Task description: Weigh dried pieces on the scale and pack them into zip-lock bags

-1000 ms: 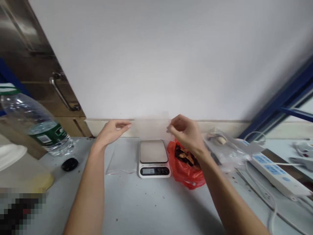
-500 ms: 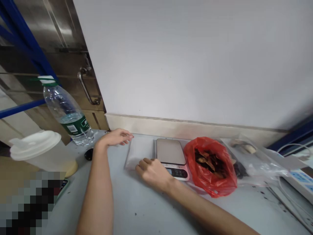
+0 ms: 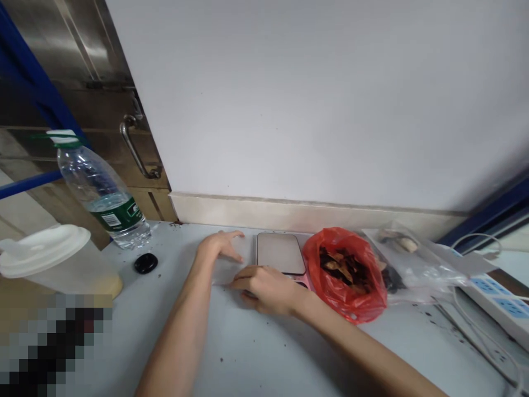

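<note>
A flat clear plastic bag, or a stack of them, lies on the grey table left of the kitchen scale, partly covered by my hands. My left hand reaches over its far part, thumb and fingers spread apart. At its near edge, my right hand has its fingers bent together on the plastic; the fingertips are partly hidden. That hand also blocks most of the scale's pink front panel. Just right of the scale stands an open red plastic bag holding dried brown pieces.
A large water bottle and a lidded plastic cup stand at left, near a black round object. Clear bags with dried contents lie at right, beside a power strip and cables. A white wall closes off the back.
My left hand has moved right, from the plastic bag's far left corner to over it, and its fingers have spread. The right hand's fingers have closed in at the near edge. The view has shifted slightly.
</note>
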A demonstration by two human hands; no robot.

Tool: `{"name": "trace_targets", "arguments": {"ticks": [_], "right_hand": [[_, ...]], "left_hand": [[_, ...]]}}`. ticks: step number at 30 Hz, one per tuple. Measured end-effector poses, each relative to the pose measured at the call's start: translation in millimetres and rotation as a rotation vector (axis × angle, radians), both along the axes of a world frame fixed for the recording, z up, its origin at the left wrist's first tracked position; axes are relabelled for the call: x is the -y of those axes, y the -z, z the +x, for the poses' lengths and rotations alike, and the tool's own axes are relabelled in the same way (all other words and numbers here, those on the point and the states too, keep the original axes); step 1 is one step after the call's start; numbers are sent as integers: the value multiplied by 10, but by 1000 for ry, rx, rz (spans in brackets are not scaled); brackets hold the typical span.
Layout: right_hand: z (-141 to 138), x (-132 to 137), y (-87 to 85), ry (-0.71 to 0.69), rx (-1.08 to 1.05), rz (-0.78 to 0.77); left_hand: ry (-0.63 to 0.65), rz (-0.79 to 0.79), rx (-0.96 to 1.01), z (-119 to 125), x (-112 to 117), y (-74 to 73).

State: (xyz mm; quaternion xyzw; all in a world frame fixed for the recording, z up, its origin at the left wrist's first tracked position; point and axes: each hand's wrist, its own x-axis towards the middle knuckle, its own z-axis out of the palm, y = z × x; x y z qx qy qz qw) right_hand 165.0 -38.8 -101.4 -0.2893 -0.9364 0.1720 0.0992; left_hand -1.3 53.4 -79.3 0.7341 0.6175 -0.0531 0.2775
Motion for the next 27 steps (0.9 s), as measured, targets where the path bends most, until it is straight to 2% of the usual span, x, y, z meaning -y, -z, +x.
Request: {"name": "trace_targets", "arguments": {"ticks": [2,5,8,11,14,17,19,22,27], "right_hand": [[161,16,-177,-7,-11,-84],[528,51,-521,72,-62,-151],[1020,87,-841,319,-155,-139],[1569,111,-1025,633,-169,-61],[2095,143,-1051,949,-180,17],[2524,194,-975,1233,-90,-27],[2732,229,-905,1359,-34,-87],[2921,259,-817,1369,-43,-159],[2935,262,-806,1363,-155,-165]], "left_hand": [[-15,14,-83,100,22,-17],[-11,19,-148,193,65,-100],[65,60,-131,249,111,-241],[192,206,51,368,186,-394],[311,263,237,603,308,-509],[427,319,391,899,449,-558],[522,333,455,1084,537,-560],[634,338,509,1291,648,-547],[643,365,549,1408,728,-526]]}}
